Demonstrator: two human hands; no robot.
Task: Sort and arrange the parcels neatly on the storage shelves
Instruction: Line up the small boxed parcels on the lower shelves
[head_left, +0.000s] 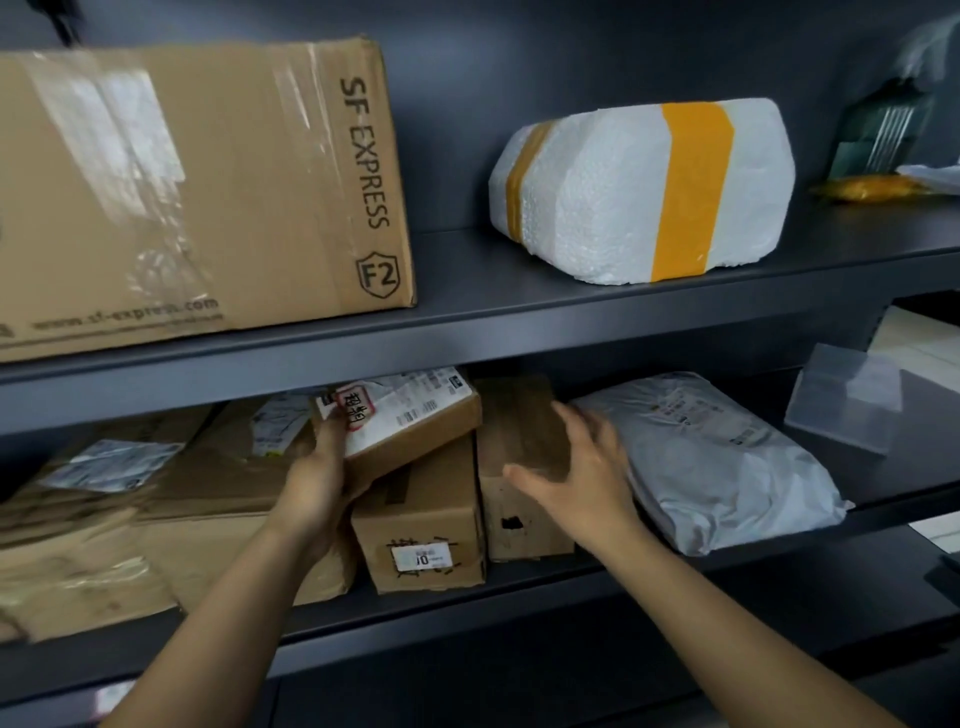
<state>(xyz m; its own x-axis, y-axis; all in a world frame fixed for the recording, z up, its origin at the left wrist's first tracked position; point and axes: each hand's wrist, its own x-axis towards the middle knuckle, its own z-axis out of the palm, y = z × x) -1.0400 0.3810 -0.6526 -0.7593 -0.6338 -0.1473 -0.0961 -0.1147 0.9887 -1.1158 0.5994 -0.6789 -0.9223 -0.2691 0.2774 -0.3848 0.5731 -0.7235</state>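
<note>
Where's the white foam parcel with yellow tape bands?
Head view: the white foam parcel sits on the upper dark shelf, right of centre, apart from the brown SF Express cardboard box to its left and above the grey plastic mailer bag.

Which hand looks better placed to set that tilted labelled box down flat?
Left, probably. The left hand grips the small labelled box at its near corner, tilted on the brown carton. The right hand is open, holding nothing, nearer the grey bag.
</note>
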